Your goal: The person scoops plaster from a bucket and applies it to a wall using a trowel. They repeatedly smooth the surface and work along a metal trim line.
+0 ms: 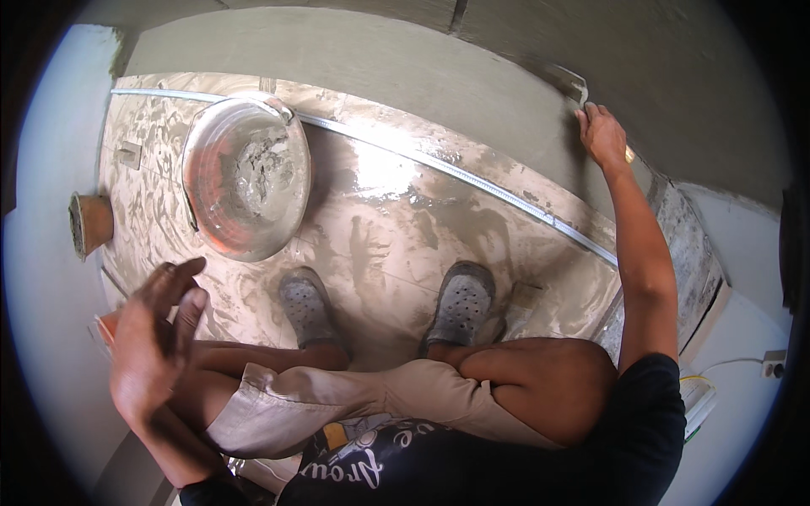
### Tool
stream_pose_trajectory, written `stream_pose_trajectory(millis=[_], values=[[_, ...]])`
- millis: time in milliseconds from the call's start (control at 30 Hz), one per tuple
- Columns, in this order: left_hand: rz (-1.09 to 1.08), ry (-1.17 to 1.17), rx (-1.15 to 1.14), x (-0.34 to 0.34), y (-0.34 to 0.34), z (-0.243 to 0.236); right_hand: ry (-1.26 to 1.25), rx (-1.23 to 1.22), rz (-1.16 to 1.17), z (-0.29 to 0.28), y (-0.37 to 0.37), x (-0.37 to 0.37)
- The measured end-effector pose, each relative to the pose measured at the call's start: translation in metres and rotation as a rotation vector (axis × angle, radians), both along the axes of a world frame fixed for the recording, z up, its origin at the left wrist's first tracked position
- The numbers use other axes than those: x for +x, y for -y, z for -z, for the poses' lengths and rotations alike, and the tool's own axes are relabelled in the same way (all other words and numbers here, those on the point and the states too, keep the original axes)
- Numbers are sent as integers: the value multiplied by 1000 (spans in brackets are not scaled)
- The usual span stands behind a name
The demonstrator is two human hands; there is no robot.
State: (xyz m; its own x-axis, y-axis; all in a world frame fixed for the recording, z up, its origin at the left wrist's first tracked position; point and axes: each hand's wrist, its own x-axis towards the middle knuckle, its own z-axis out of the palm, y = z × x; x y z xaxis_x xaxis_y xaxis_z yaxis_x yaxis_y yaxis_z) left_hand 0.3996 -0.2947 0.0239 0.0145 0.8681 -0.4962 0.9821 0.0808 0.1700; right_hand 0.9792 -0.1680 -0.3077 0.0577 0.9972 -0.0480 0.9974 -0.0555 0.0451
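My right hand (603, 135) grips the handle of a metal trowel (567, 78), whose blade lies on the wet grey plaster (506, 42) of the wall at upper right. My left hand (160, 329) is raised at lower left, fingers loosely curved and apart, holding nothing visible. Beyond it stands an orange bucket (201, 169), coated in grey and partly filled with grey mix (261, 169). A long metal straightedge (515, 201) lies along the smeared floor (371, 244) near the wall's foot, passing behind the bucket.
A smaller grimy orange pot (90, 223) stands by the white left wall (63, 126). A small square plate (129, 154) lies on the floor. My feet in grey clogs (458, 304) are below me. At the right are a white socket (772, 364) with a cable and a pale ledge (675, 244).
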Motion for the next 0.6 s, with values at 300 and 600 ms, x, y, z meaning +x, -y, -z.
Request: stream_pose_trajectory(millis=[300,600], values=[[-218,160,41,-147,-98,70,-38,-13,-66,10,-8,-34],[-167,188,-88,-236,-100,202,-83,118,-47,-16,-18,-53]])
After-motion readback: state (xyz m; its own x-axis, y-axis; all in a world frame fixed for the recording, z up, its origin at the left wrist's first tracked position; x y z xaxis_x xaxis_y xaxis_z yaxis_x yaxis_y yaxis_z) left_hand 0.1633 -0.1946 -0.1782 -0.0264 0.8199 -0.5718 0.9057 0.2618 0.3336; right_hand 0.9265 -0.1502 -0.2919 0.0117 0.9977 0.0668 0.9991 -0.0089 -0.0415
